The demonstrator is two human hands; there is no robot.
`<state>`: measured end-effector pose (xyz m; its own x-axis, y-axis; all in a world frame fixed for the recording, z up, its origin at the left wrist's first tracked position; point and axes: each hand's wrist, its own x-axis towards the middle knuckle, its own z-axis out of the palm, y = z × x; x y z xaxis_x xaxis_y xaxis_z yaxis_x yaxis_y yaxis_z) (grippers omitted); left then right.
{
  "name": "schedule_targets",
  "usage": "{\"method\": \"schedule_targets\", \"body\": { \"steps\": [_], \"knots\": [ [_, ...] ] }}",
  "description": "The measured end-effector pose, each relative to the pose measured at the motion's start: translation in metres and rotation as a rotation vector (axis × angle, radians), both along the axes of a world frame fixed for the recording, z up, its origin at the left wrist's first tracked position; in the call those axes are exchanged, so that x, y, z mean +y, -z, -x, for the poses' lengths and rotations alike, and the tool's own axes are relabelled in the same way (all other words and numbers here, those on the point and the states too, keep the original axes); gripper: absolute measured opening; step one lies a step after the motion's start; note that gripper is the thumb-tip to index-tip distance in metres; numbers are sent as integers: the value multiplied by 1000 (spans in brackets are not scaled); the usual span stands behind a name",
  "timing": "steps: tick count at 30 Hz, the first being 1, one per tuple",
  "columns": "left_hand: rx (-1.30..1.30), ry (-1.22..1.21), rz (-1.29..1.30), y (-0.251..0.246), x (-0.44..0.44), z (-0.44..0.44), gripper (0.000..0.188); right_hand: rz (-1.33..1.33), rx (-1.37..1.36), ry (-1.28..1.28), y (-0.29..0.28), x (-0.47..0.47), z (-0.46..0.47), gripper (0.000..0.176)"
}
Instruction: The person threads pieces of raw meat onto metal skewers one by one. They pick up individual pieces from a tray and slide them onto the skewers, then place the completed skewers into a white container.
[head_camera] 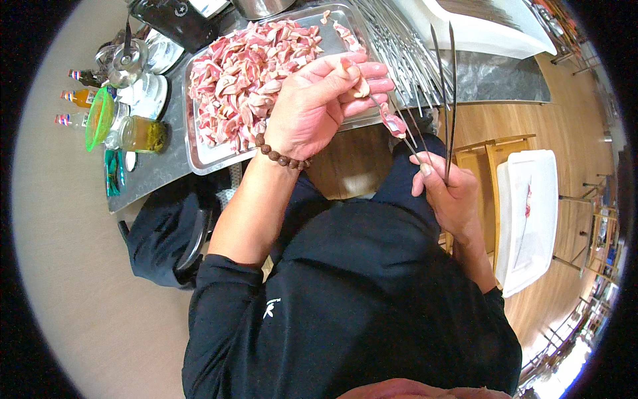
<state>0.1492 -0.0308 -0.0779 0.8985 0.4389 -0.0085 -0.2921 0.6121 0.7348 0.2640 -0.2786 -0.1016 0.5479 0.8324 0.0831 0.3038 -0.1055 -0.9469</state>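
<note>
My left hand (pixel 324 90), with a brown bead bracelet at the wrist, pinches a pale piece of raw meat (pixel 361 89) between thumb and fingers at the tip of a metal skewer. Lower on that skewer sits a pink piece of raw meat (pixel 393 121). My right hand (pixel 446 187) grips this skewer's lower end together with several bare metal skewers (pixel 452 95) that point upward. Beneath and behind my left hand, a metal tray (pixel 192 162) holds a large heap of raw meat pieces (pixel 249 75). A few more pieces (pixel 349 37) lie apart at the tray's right side.
Many loose metal skewers (pixel 398 55) lie right of the tray, beside a white plastic tub (pixel 478 32). A white bin (pixel 541 219) on a wooden chair (pixel 491 194) holds one skewer with meat. Left stand a glass jar (pixel 142 134), a green-rimmed strainer (pixel 99 119) and bottles (pixel 82 97).
</note>
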Motion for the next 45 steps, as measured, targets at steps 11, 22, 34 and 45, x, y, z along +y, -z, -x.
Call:
{"method": "schedule_targets", "body": {
  "steps": [11, 22, 34, 45],
  "knots": [
    [-57, -130, 19, 5, 4, 3, 23, 60, 49, 19, 3, -1, 2, 28],
    [-98, -130, 99, -1, 3, 6, 28, 27, 134, 8, 15, -6, 1, 28],
    [-80, -150, 185, -10, -1, 7, 20, 38, 112, -11, 17, -6, -1, 27],
    [-20, -52, 123, -4, -2, 4, 30, 99, 118, -24, 7, -5, -2, 26]
  ]
}}
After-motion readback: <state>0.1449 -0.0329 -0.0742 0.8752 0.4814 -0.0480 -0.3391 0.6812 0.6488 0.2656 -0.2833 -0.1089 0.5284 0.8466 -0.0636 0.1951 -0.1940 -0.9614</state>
